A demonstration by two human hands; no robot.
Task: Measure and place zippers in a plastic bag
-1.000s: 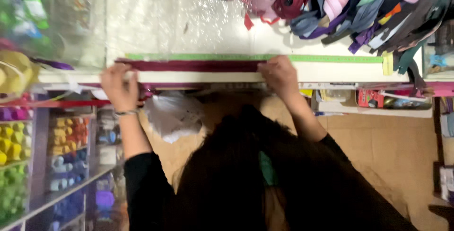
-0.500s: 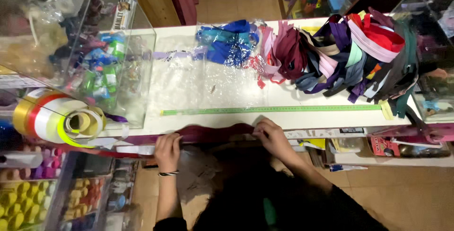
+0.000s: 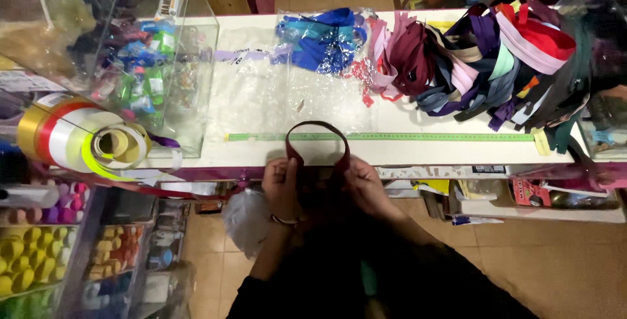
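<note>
A dark maroon strip (image 3: 318, 137), narrow and flat like a ribbon or zipper tape, is bent into an upright arch over the front edge of the white table (image 3: 418, 152). Its curved top lies just short of the green measuring tape (image 3: 424, 137) fixed along the table, crossing it at the loop's crown. Both ends run down toward the person and are pinched, one in the left hand (image 3: 282, 185) and one in the right hand (image 3: 363, 185), held close together just below the table's edge.
</note>
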